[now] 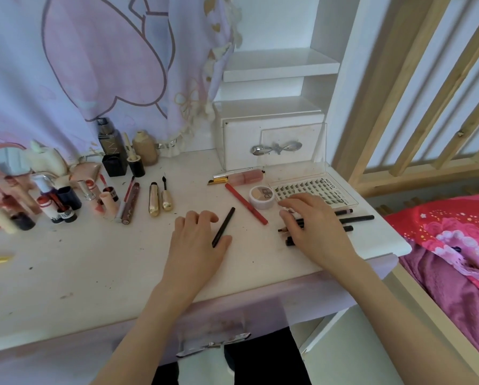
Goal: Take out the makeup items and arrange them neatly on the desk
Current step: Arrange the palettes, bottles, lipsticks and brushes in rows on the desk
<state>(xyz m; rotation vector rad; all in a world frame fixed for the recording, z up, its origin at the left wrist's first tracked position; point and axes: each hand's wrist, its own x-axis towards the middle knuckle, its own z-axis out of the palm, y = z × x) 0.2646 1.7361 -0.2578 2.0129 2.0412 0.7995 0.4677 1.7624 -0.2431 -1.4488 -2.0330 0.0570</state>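
Here the left grip [196, 240] pinches a slim black pencil [224, 227]; the right [314, 226], fingers relaxed, presses dark pencils [355, 218] beside a lash tray [313, 193] on the scuffed table [94, 259].

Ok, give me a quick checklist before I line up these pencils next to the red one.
1. Left hand touches the loose black pencil; whether it has a grip on it: cannot tell.
2. Right hand rests on the bunch of dark pencils: ok.
3. Long red pencil lies flat, free: ok.
4. Round white concealer pot touches the red pencil: not ok.
5. Bare white desk top in front for a row: ok.
6. Clear plastic lash box lid is open: not ok.
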